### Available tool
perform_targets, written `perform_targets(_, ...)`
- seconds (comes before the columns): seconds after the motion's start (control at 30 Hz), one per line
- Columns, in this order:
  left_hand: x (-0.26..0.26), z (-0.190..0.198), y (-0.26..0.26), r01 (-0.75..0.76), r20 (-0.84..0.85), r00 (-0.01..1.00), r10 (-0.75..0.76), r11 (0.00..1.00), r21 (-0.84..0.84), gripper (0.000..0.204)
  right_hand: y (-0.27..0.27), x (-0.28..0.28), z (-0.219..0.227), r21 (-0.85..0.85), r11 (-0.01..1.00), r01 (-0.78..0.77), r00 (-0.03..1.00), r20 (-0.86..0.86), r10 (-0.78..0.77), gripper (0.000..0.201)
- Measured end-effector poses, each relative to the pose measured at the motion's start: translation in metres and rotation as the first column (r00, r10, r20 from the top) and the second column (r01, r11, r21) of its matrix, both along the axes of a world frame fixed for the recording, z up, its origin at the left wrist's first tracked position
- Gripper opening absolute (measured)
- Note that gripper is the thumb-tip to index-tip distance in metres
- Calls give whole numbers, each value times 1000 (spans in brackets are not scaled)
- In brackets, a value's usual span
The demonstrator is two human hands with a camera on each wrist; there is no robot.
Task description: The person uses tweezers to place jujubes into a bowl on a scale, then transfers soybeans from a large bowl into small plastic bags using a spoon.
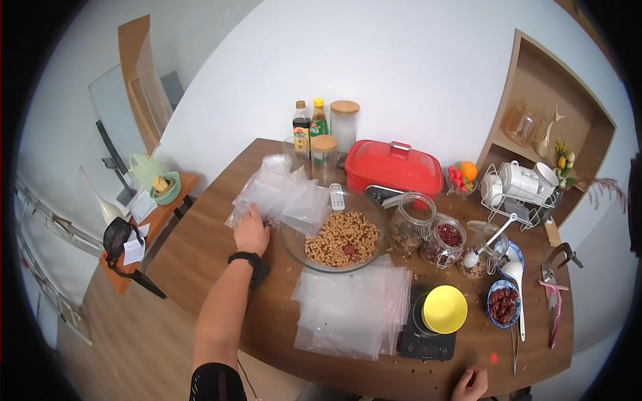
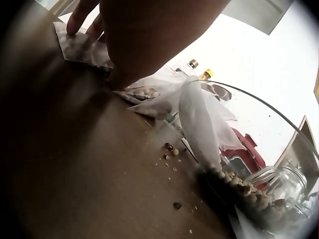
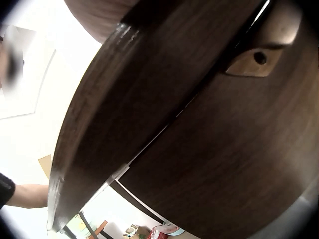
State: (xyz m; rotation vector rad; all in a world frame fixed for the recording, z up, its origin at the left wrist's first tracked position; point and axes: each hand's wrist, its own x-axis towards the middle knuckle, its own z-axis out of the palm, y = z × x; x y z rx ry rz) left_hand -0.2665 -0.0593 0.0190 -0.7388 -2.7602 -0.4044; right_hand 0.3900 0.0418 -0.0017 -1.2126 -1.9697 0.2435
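Note:
My left hand (image 1: 252,230) rests on clear plastic bags (image 1: 264,187) heaped at the table's far left. In the left wrist view the fingers (image 2: 82,15) spread down onto a bag (image 2: 82,50), with the thumb lower beside it. Beside this hand stands a glass bowl of tan beans (image 1: 341,237), one reddish piece among them; a bag overlaps its rim. My right hand (image 1: 471,384) lies at the near table edge, fingers loosely curled, holding nothing. Closer to me are flat empty bags (image 1: 348,311) and a black scale (image 1: 428,347) bearing a yellow bowl (image 1: 445,309).
Glass jars (image 1: 443,244), a patterned bowl of dark red dates (image 1: 503,304) and a white spoon (image 1: 513,281) stand at the right. Behind are a red cooker (image 1: 394,167), bottles (image 1: 301,127) and a cup rack (image 1: 518,187). Loose beans (image 2: 172,149) dot the table.

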Motion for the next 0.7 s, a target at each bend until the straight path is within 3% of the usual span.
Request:
perform_targets(0.07,-14,-24,-7,8,-90,996,-6,1000,21,46,0,2,-4,-12,1000,6,1000,-1,-6,12)
perform_targets(0.17,-1,-15,-25,47,-90,995,-41,997,65,24,0,6,-6,-27,1000,-1,1000,-5,1,11)
perform_targets(0.2,2,-18,-33,100,-202,976,-75,988,117,16,-1,4,-3,-25,1000,-7,1000,-9,7,11)
perform_targets(0.23,9,-15,-40,63,-163,986,-36,985,160,15,-2,2,0,-21,1000,-8,1000,-13,8,11)
perform_targets(0.3,15,-20,-58,94,-253,967,-31,966,242,14,-2,2,3,-2,1000,-21,999,-34,21,12)
perform_targets(0.37,44,0,-75,101,-259,966,-5,929,357,12,-1,11,-6,-89,995,-35,999,-39,32,10)
perform_targets(0.4,63,16,-83,151,-299,954,-20,894,422,13,3,6,-9,-26,999,-29,988,-152,25,2)
perform_targets(0.43,71,21,-95,195,-308,950,-56,874,444,13,8,14,-26,7,999,-49,987,-151,49,3)
perform_targets(0.5,98,32,-110,168,-122,986,-117,739,653,10,7,15,-23,-14,998,-56,987,-152,53,3)
perform_targets(0.63,183,65,-116,276,-168,960,-225,648,710,5,8,17,-23,-27,996,-82,987,-143,77,3)
perform_targets(0.7,239,89,-112,395,-232,918,-321,697,599,8,7,18,-21,-26,996,-91,984,-154,86,3)
